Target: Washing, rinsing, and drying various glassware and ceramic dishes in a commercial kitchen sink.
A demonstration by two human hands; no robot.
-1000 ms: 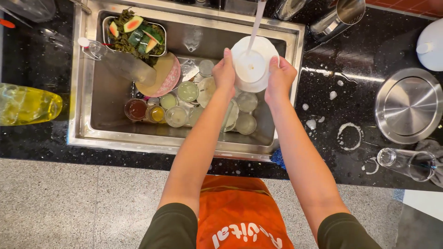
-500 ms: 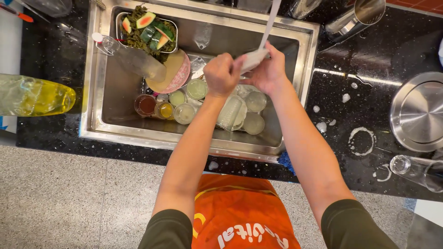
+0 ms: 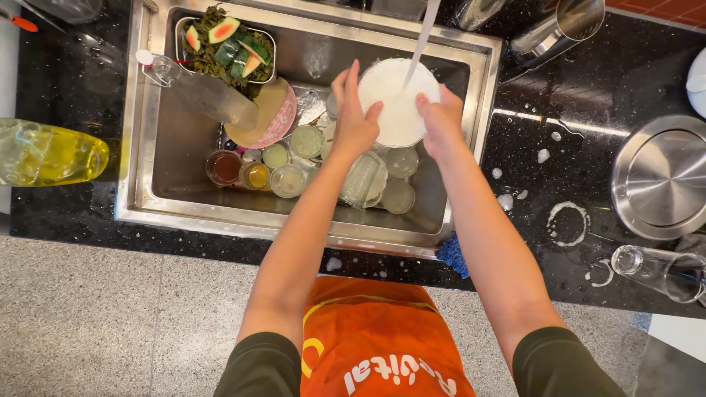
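Note:
A white round plate (image 3: 397, 103) is held over the steel sink (image 3: 147, 184), its face turned up under a thin stream of tap water (image 3: 425, 33). My left hand (image 3: 351, 117) grips the plate's left rim. My right hand (image 3: 441, 121) grips its right rim from below. Under the plate, the sink bottom holds several glasses (image 3: 290, 180) with leftover drinks and a few clear lids.
A metal tray of watermelon rinds and leaves (image 3: 228, 44) sits at the sink's back left beside a lying glass bottle (image 3: 198, 92). A yellow liquid bottle (image 3: 44, 151) lies on the black counter at left; a steel lid (image 3: 658, 176), a tipped glass (image 3: 658, 268) and a blue sponge (image 3: 452, 254) lie right.
The plate, held edge-on half a second ago, has turned face up under the water. Both hands have shifted to its opposite rims.

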